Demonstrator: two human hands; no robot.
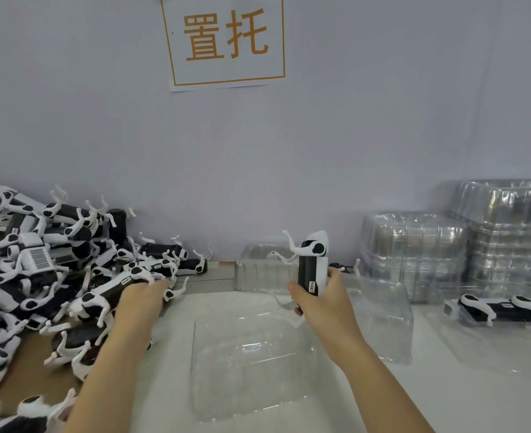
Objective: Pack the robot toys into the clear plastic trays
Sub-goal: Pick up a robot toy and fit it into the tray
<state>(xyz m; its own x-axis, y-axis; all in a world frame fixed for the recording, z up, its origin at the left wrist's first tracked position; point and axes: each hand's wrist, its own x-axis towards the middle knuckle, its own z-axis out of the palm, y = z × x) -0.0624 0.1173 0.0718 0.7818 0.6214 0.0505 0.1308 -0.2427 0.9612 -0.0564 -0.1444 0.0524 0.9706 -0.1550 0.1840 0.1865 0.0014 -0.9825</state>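
Head view: right hand at centre, gripping an upright toy above an empty tray on the tabletop. Left hand at 9 o'clock, fingers curled onto a toy in the pile. Tray stacks at 3 o'clock, one packed toy lying just before them. Sign at 12 o'clock.
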